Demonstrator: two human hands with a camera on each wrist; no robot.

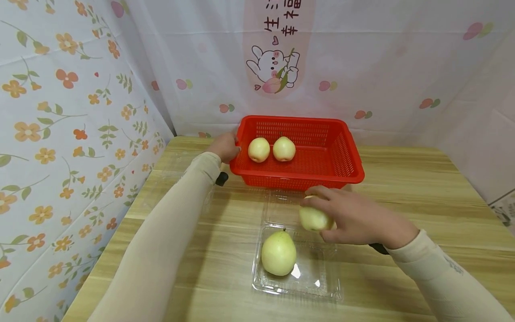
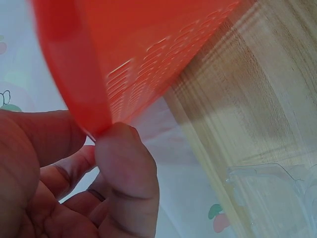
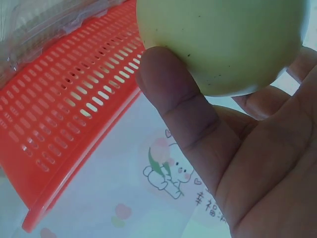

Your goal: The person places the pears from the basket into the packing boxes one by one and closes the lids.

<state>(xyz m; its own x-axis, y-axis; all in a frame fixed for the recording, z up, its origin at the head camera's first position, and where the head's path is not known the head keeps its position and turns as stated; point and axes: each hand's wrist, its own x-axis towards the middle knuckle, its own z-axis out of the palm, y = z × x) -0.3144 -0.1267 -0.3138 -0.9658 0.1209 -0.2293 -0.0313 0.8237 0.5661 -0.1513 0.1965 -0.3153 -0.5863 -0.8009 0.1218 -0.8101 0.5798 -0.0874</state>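
My left hand (image 1: 225,147) pinches the left rim of a red plastic basket (image 1: 289,175) between thumb and fingers. Inside that basket, toward its left side, sit two pale yellow pears, one on the left (image 1: 259,150) and one beside it (image 1: 284,149). In my right hand (image 1: 356,214) is another pear (image 1: 313,218), gripped by thumb and fingers over the far right part of an open clear plastic clamshell box (image 1: 311,279). A larger, greenish-yellow pear (image 1: 278,253) stands stem up in the left half of the box.
The clamshell's raised lid (image 1: 277,205) reaches back to the basket's front. More clear plastic packaging (image 1: 169,172) lies left of the basket, partly behind my left arm. A printed white cloth (image 1: 362,67) hangs behind the wooden table (image 1: 402,192), and a floral one (image 1: 36,147) hangs on the left.
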